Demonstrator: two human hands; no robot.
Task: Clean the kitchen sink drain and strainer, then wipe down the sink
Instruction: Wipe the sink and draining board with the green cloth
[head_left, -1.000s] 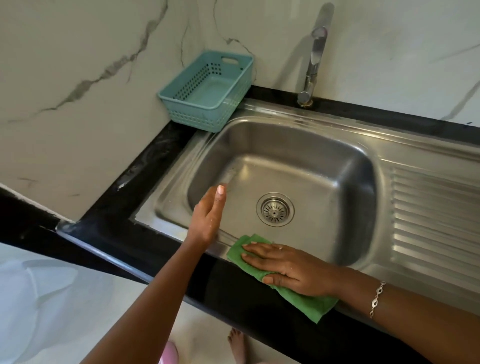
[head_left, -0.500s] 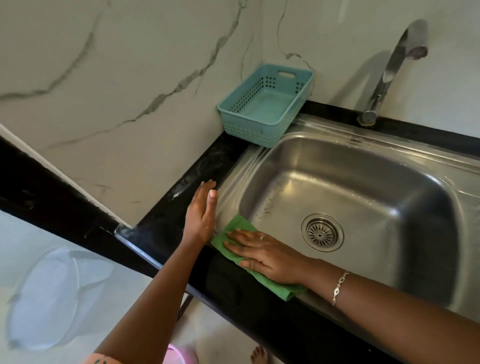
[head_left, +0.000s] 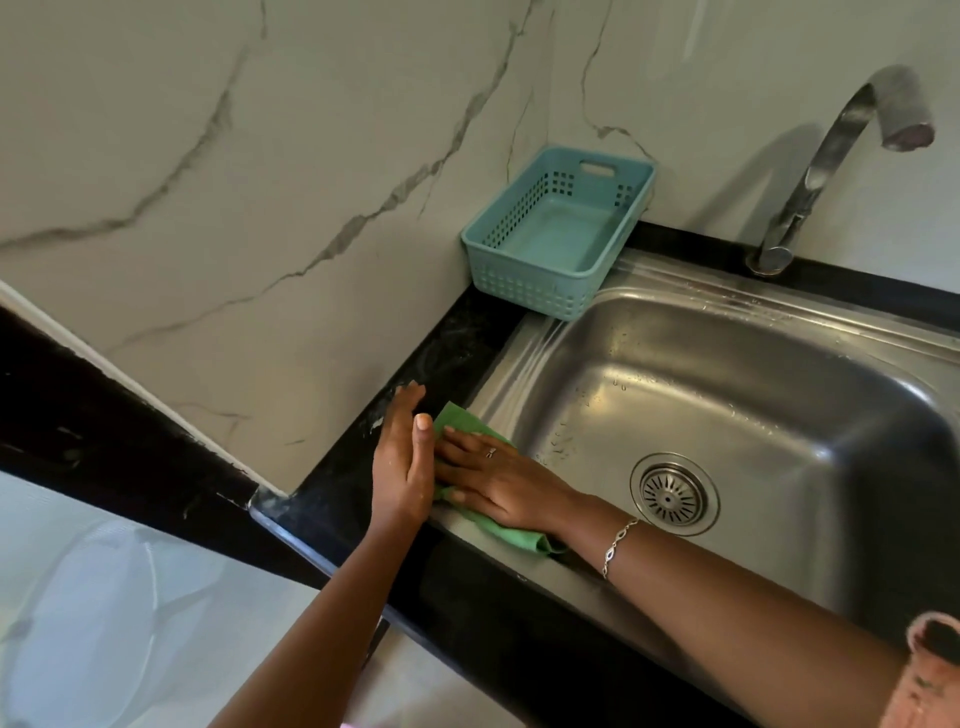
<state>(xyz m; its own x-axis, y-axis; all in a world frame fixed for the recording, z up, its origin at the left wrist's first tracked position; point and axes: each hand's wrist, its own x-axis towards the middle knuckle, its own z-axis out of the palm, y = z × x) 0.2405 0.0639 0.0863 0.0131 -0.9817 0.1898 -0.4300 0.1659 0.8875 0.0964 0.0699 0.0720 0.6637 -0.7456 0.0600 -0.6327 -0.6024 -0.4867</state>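
Your right hand (head_left: 498, 480) lies flat, fingers straight, pressing the green cloth (head_left: 511, 535) onto the rim of the sink (head_left: 519, 364) at its front-left corner. Your left hand (head_left: 405, 462) stands on edge just beside it, fingers straight, holding nothing, over the black counter (head_left: 441, 358). The strainer (head_left: 674, 493) sits in the basin floor. A teal basket (head_left: 558, 239) stands at the back-left corner.

One sink (head_left: 727, 405), one strainer (head_left: 674, 494), one cloth (head_left: 460, 417), one basket (head_left: 524, 291), one tap (head_left: 810, 176).

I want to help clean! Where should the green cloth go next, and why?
Probably slide the green cloth along the sink's left rim toward the blue basket: the right hand presses it flat at the near-left corner, and that rim shows streaks.
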